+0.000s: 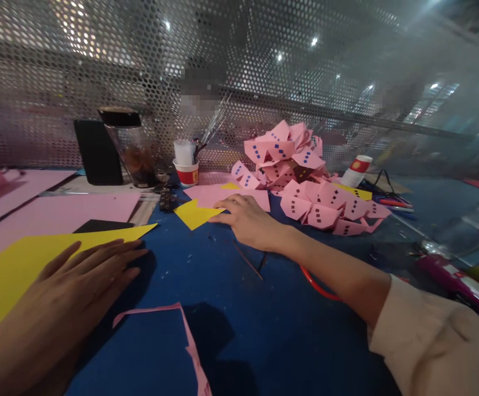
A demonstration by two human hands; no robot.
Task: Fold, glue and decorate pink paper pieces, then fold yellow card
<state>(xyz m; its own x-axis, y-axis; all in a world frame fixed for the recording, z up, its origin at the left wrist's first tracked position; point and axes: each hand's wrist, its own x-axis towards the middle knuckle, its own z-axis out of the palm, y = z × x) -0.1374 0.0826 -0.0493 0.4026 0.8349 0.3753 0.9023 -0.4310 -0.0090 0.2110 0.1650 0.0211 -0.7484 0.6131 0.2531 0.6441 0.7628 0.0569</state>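
My left hand (pixel 93 275) lies with fingers stretched out over the right edge of a large yellow paper sheet (pixel 6 269). Farther off, my right hand (pixel 250 220) reaches across the table, its thumb and fingers closed at the edge of a small yellow paper piece (pixel 194 214). Under and behind that piece is a pink paper sheet (pixel 260 199). Just right of my right hand lies a cluster of folded pink paper pieces with dark square marks (pixel 324 212), and behind it rises a taller heap of similar pieces (pixel 281 151).
A thin pink paper strip (pixel 188 335) lies on the blue table (pixel 152 352). Behind stand a dark phone (pixel 98 153), a lidded jar (pixel 136 157) and a red-white cup (pixel 188 171). To the right are a tilted paper cup (pixel 357 170) and a magenta tool (pixel 456 280). Perforated metal closes the back.
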